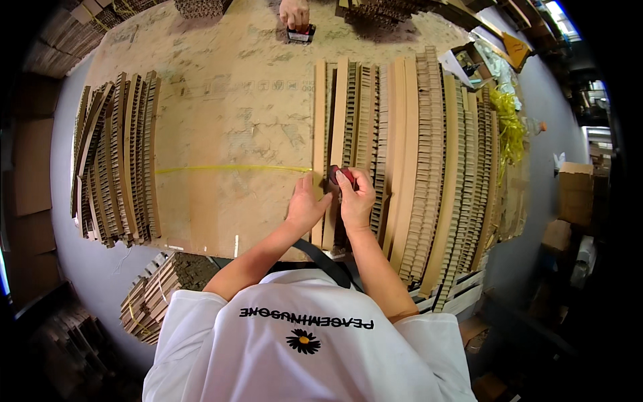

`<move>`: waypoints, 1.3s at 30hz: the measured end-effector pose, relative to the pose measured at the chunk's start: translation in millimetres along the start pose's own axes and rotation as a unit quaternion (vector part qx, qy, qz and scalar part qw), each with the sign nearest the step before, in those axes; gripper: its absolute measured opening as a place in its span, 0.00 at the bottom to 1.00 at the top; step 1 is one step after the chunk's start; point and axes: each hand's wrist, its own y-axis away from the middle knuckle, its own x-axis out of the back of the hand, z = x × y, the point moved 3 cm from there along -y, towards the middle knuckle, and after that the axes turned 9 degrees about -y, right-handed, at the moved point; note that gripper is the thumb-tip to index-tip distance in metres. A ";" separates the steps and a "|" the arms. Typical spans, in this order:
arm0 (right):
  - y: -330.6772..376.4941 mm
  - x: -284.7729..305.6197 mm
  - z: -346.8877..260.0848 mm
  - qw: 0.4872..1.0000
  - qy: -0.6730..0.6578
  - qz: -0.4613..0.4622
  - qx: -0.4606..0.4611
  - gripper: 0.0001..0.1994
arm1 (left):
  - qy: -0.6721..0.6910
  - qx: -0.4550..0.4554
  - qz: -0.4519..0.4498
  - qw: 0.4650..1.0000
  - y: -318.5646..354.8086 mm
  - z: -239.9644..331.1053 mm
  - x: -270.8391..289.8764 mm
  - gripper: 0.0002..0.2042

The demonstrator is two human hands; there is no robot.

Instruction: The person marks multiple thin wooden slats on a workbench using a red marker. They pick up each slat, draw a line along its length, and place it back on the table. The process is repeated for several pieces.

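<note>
My right hand (357, 199) is closed around a small dark red object (336, 175), its exact kind unclear. It is over the left strips of a row of long cardboard honeycomb strips (429, 161). Next to it my left hand (307, 204) lies with fingers stretched and thumb apart, fingertips at the leftmost flat strip (319, 120). A thin yellow strap (231, 167) runs across the brown cardboard-covered table (228, 127) and ends near those fingertips. It reaches leftward to a second bunch of honeycomb strips (127, 161).
At the far edge another person's hand (295, 12) grips a black and red object (301, 33). Tangled yellow strap (509, 124) hangs on the right, near an open box (469, 63). More bundled strips (157, 291) rest below the table's near left edge.
</note>
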 end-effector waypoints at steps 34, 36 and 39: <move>-17.7 -24.3 35.8 0.980 -0.185 0.035 -0.070 0.10 | 0.183 0.163 -0.332 0.911 190.7 -172.0 81.8 0.11; -19.3 -30.0 45.5 0.968 -0.229 0.034 -0.093 0.09 | 0.166 0.108 -0.150 0.969 156.8 -153.8 127.6 0.09; -0.3 -76.1 44.3 0.951 -0.281 0.008 -0.125 0.08 | -0.035 0.025 0.129 0.991 94.0 -120.7 169.1 0.10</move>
